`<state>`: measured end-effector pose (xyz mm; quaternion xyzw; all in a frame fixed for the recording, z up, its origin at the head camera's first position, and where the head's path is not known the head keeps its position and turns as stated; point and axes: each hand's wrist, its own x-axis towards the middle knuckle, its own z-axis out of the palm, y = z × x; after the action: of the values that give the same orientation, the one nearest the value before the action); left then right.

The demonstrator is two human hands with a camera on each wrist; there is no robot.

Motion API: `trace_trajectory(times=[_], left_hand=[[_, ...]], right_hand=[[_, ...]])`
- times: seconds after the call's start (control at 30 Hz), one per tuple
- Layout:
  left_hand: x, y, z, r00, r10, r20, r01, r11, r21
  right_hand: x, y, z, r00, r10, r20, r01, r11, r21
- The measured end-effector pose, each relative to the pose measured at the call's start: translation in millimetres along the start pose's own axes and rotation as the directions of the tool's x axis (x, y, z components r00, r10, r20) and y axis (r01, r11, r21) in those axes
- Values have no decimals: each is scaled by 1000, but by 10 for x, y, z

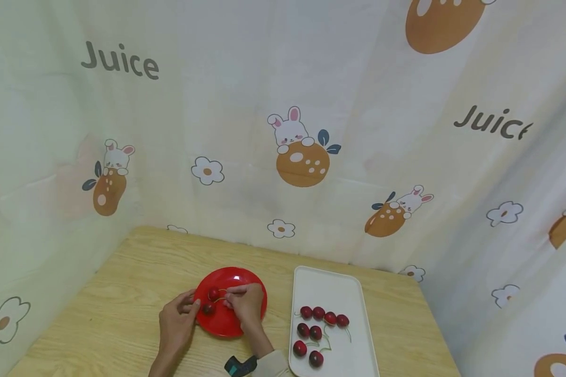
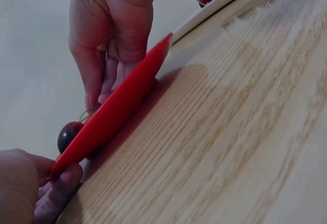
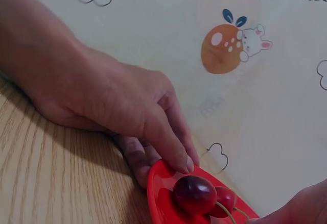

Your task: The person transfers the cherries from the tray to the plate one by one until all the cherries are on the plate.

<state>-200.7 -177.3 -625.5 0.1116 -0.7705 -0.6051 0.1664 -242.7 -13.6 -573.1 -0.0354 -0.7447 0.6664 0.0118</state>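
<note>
A round red plate (image 1: 221, 325) sits on the wooden table, left of the middle. My left hand (image 1: 176, 320) grips its left rim, thumb over the top and fingers beneath, as the left wrist view shows. Two cherries lie on the plate near that thumb: a dark one (image 3: 194, 195) and a brighter red one (image 1: 214, 293), both with green stems. Reaching in from the right, my right hand (image 1: 247, 305) pinches the cherry stems (image 3: 226, 213) between thumb and finger over the plate.
To the right of the plate lies a long white tray (image 1: 327, 285) with several cherries (image 1: 316, 358) in rows on its nearer half. A patterned curtain (image 1: 236, 120) hangs along the table's back and sides. A dark wrist device (image 1: 240, 365) is on my right arm.
</note>
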Motion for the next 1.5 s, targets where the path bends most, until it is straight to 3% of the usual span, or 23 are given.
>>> trace_trajectory(times=[0.1, 0.27, 0.47, 0.57, 0.77, 1.13, 1.3, 1.5], left_hand=[[-1, 3, -1, 1000, 1, -2, -1, 1000, 23], [0, 11, -7, 1000, 4, -3, -3, 999, 43], [0, 11, -11, 1000, -3, 5, 3, 1000, 27], [1, 21, -8, 1000, -8, 8, 8, 1000, 21], [0, 64, 3, 1000, -18, 2, 18, 1000, 4], [-34, 102, 29, 1000, -12, -11, 12, 1000, -23], [-45, 105, 33, 1000, -21, -9, 21, 1000, -2], [-32, 130, 27, 999, -39, -16, 39, 999, 9]], right_hand=[[10, 22, 14, 994, -108, -6, 107, 987, -119], [128, 216, 53, 964, -265, -16, 246, 915, -319], [218, 358, 105, 955, -294, -24, 248, 846, -472], [220, 334, 101, 962, -274, -16, 230, 837, -496], [204, 272, 54, 969, -248, -15, 211, 854, -476], [12, -255, -237, 993, -100, 63, 117, 903, -414], [34, -322, -370, 997, -52, 54, 69, 925, -374], [68, -382, -551, 997, -50, 62, 66, 957, -283]])
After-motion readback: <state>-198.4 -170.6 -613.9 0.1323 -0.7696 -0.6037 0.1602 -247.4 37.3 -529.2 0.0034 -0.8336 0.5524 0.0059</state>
